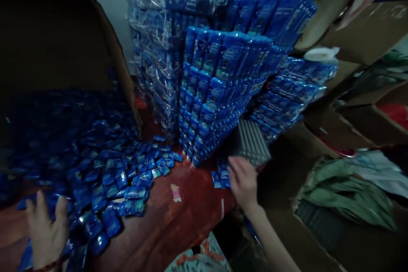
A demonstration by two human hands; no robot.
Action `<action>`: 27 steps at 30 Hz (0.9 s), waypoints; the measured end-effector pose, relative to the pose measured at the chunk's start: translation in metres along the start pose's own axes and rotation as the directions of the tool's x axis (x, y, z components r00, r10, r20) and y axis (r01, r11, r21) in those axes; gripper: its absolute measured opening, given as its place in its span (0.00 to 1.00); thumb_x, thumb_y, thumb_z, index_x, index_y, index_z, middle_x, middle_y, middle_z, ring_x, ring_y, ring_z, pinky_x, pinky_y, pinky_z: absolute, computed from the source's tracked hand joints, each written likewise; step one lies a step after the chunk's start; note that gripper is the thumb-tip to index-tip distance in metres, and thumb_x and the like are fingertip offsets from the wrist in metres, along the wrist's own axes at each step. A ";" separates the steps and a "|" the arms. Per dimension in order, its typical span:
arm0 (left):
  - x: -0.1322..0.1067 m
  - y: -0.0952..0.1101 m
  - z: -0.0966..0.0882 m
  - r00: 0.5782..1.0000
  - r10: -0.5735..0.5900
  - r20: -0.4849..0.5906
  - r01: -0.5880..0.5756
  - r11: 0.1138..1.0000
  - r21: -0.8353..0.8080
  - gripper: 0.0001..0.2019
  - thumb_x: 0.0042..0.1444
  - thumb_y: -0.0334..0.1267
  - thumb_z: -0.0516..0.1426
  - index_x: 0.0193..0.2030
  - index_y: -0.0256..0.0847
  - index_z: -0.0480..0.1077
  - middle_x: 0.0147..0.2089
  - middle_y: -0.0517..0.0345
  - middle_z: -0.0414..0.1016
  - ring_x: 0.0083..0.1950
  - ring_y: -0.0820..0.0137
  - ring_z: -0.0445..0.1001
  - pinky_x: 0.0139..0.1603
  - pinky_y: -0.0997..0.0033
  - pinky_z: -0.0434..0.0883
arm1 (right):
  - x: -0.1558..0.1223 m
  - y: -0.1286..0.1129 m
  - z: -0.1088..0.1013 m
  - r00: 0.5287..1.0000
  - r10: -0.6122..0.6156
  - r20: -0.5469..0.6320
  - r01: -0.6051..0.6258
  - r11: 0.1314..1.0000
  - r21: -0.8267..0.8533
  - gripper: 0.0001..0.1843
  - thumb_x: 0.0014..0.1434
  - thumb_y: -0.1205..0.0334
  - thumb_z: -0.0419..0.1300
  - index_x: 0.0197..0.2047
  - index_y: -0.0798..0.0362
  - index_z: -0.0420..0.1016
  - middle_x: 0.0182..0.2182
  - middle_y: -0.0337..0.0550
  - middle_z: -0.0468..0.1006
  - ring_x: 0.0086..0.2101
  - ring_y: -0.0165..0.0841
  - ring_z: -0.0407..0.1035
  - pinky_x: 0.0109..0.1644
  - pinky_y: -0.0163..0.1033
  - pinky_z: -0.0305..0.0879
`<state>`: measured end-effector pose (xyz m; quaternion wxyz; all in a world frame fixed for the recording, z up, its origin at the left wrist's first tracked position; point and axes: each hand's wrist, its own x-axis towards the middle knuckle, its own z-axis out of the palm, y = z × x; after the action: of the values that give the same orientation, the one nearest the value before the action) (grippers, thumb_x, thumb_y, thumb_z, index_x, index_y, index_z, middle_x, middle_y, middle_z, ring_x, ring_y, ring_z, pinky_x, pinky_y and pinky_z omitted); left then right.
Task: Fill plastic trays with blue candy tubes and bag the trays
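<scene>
At the lower left, my left hand [47,231] has its fingers spread over a heap of small shiny blue packets [108,216]; no packet is plainly gripped. My right hand [244,178] has its fingers bent at the lower left edge of a grey ridged block [253,142] and appears to grip it. Its thumb and the contact are partly hidden. A few blue packets [221,178] lie just left of this hand. Behind it rises a tall stack of blue film-wrapped packs [216,89] in even layers.
A large cardboard box [117,46] lies open at left, with packets spilling onto the red surface [172,225]. A pink scrap [176,193] lies there. Wrapped packs [156,38] stand behind. On the right, a carton holds green cloth [353,195] beside more cartons [366,123].
</scene>
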<state>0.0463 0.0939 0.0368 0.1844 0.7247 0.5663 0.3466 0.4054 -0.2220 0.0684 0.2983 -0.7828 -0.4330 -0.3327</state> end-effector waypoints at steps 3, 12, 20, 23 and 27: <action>-0.025 0.032 -0.004 0.987 0.120 -0.105 -0.130 0.986 -0.100 0.26 0.59 0.53 0.46 0.64 0.70 0.45 0.69 0.87 0.44 0.69 0.62 0.49 0.68 0.61 0.49 | 0.020 0.074 -0.019 0.998 0.063 0.027 -0.057 0.981 -0.186 0.18 0.62 0.57 0.51 0.51 0.54 0.72 0.44 0.52 0.74 0.47 0.42 0.65 0.49 0.49 0.63; -0.059 0.044 0.013 0.999 0.005 0.050 0.012 0.943 -0.333 0.28 0.51 0.58 0.52 0.54 0.45 0.67 0.62 0.55 0.63 0.63 0.53 0.60 0.62 0.49 0.62 | -0.022 0.113 0.008 0.993 -0.096 -0.068 0.069 0.941 -0.330 0.32 0.62 0.64 0.50 0.68 0.54 0.46 0.59 0.55 0.63 0.59 0.47 0.55 0.59 0.56 0.56; -0.080 0.040 0.030 0.987 0.038 0.158 0.022 0.931 -0.364 0.25 0.52 0.56 0.52 0.51 0.43 0.68 0.60 0.53 0.65 0.63 0.55 0.61 0.63 0.50 0.61 | -0.042 0.100 0.018 0.990 -0.008 -0.140 -0.067 0.850 -0.523 0.30 0.62 0.61 0.50 0.67 0.52 0.50 0.55 0.54 0.69 0.57 0.50 0.58 0.59 0.63 0.49; -0.091 0.036 0.040 0.974 0.031 0.224 0.059 0.922 -0.382 0.25 0.51 0.56 0.53 0.51 0.44 0.68 0.60 0.54 0.65 0.63 0.55 0.61 0.64 0.49 0.60 | -0.043 0.103 0.019 0.990 0.019 -0.139 -0.093 0.832 -0.547 0.28 0.62 0.59 0.50 0.65 0.49 0.54 0.52 0.53 0.71 0.54 0.48 0.61 0.58 0.61 0.51; -0.097 0.039 0.047 0.971 0.032 0.237 0.068 0.914 -0.401 0.25 0.50 0.58 0.53 0.48 0.44 0.70 0.58 0.53 0.67 0.62 0.55 0.63 0.64 0.47 0.59 | -0.049 0.100 0.024 0.983 0.092 -0.158 -0.166 0.812 -0.560 0.27 0.62 0.56 0.51 0.64 0.50 0.57 0.53 0.56 0.70 0.54 0.49 0.62 0.51 0.55 0.56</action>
<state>0.0950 -0.0038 0.0011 0.4005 0.7016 0.4624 0.3654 0.4794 -0.2721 -0.0020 0.0985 -0.8417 -0.2402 -0.4735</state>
